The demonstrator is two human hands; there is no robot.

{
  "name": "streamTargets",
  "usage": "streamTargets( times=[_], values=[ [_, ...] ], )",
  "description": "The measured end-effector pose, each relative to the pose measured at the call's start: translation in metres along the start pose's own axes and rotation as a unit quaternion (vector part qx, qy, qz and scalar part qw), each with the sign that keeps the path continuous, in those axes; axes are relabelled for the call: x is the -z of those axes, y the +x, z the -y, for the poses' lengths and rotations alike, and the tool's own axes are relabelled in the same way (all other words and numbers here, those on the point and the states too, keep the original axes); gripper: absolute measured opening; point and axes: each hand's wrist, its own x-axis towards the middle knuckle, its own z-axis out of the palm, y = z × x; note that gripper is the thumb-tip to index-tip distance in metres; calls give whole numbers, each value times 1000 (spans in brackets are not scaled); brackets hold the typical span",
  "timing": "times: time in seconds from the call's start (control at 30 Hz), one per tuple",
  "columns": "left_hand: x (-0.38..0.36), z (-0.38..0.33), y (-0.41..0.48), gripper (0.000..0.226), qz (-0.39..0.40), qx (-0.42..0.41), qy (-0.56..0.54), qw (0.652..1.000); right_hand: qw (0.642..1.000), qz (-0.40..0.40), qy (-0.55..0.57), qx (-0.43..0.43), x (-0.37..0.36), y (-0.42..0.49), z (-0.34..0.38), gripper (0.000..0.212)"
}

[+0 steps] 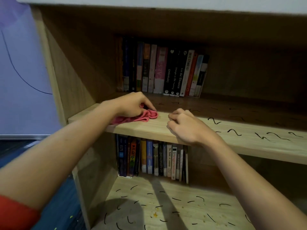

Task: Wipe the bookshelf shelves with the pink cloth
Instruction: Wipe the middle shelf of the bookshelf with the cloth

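On the middle shelf [149, 128], left hand [132, 105] pinches pink cloth [141, 117] lying lengthwise along its front edge; right hand [184, 128] curled.

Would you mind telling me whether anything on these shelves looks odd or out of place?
Yes: black squiggle marks cover the upper shelf right of the pink cloth, and marks plus yellowish crumbs litter the lower shelf.

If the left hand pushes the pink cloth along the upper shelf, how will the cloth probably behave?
The pink cloth looks soft and floppy: it lies bunched in folds under the left hand, so it will likely crumple more than slide flat. It seems light, so the upper shelf should not resist much. Its edge hangs at the shelf front, so it may slip off.
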Motion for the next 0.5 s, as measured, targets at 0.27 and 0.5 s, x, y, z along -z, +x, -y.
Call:
streamTargets(
  times=[0.27,0.5],
  values=[
    [-18,-20,-20,34,-54,-20,-11,998,1000,-10,9,12,1,0,-2,50],
    [-10,19,-68,33,-150,113,18,982,1000,-13,-2,-5,6,-5,6,45]
  ],
)
